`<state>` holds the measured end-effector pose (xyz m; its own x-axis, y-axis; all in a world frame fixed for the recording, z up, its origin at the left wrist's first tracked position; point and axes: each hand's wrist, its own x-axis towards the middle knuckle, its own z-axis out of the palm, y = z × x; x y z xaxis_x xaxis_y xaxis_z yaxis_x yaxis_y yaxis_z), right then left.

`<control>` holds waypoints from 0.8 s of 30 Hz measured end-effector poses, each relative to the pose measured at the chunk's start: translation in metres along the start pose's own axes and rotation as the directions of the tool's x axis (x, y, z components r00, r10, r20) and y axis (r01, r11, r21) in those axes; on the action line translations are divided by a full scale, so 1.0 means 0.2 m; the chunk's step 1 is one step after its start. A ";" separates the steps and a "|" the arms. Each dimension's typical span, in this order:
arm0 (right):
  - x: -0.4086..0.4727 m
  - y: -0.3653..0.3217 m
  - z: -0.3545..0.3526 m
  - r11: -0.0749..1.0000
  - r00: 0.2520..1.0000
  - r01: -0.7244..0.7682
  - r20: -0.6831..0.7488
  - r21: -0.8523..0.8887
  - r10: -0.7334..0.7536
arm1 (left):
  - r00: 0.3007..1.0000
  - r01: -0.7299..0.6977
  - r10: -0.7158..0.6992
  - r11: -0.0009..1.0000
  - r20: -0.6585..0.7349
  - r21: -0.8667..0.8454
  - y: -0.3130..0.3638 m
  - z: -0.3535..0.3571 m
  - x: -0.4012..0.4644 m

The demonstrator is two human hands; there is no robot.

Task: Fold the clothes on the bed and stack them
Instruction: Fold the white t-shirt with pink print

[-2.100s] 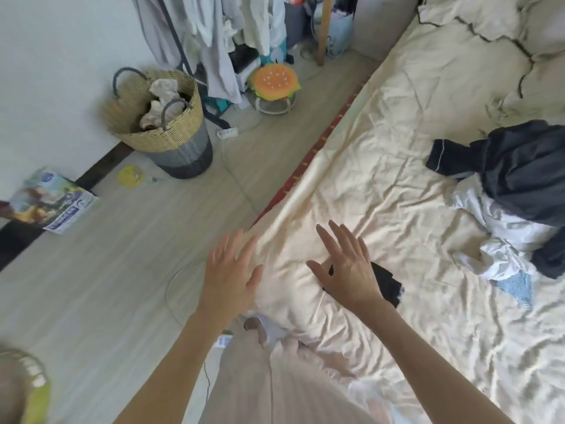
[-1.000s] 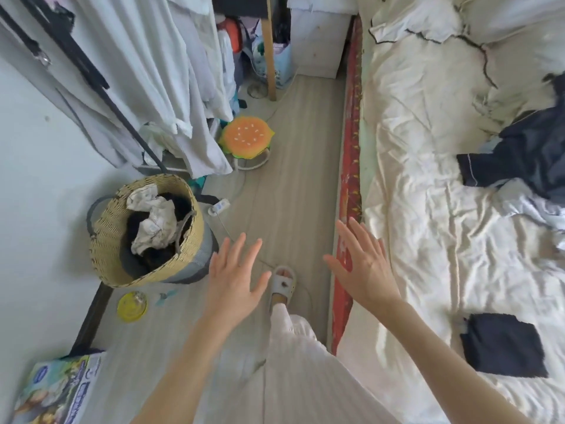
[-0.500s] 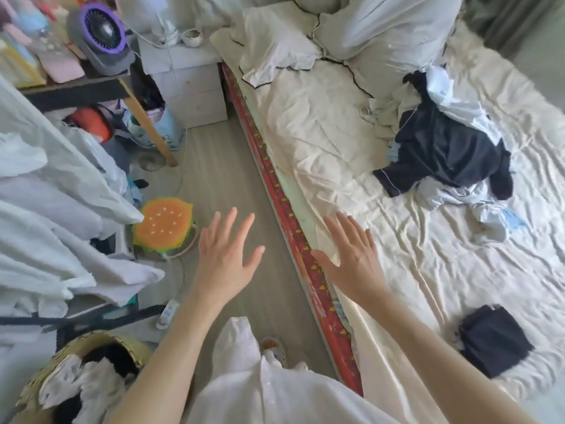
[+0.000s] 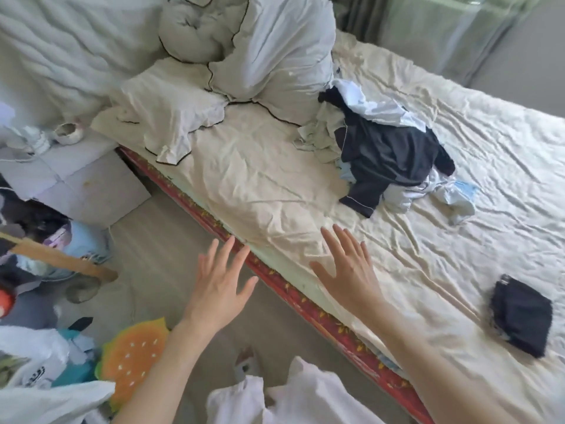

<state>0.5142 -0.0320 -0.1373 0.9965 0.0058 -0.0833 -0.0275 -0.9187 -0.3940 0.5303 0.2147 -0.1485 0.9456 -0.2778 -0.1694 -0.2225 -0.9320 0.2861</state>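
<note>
I hold my left hand [image 4: 220, 286] and right hand [image 4: 347, 270] flat and empty at the bed's [image 4: 260, 185] near edge, while the clothes pile [image 4: 388, 151] lies mid-bed near the pillows [image 4: 232, 56]; it looks soft, light and limp, so I would take the dark garment [image 4: 385, 154] by its hem.

You stand on a pale wood-grain floor [image 4: 159, 240] beside a bed [image 4: 458, 255] with a creased cream sheet and a red patterned edge. Rumpled pillows [image 4: 244, 56] lie at its head. A white bedside cabinet [image 4: 76, 179] stands to the left, near a burger-shaped stool [image 4: 131, 353]. Grey curtains [image 4: 428, 29] hang behind, and soft daylight fills the room.
</note>
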 end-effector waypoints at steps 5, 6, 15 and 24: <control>0.21 0.00 -0.05 0.990 0.985 -0.143 -0.101 -0.006 0.142 | 0.986 -0.158 0.156 0.987 0.056 0.029 -0.03 -0.13 0.42; 0.25 0.02 -0.06 0.985 0.980 -0.172 -0.103 -0.015 0.170 | 0.980 -0.190 0.188 0.982 0.063 0.020 -0.02 -0.14 0.50; 0.83 0.34 -0.09 0.951 0.953 -0.303 -0.033 -0.055 0.301 | 0.941 -0.288 0.277 0.957 0.195 0.027 0.10 -0.04 1.27; 1.90 1.03 -0.25 0.924 0.934 -0.358 -0.041 -0.133 0.355 | 0.943 -0.266 0.239 0.959 0.233 0.094 0.30 0.11 2.35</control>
<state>0.8920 -0.2400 -0.2040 0.9241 -0.3373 -0.1798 -0.3712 -0.9039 -0.2124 0.9562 0.0227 -0.2322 0.7832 -0.5384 -0.3110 -0.4873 -0.8422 0.2309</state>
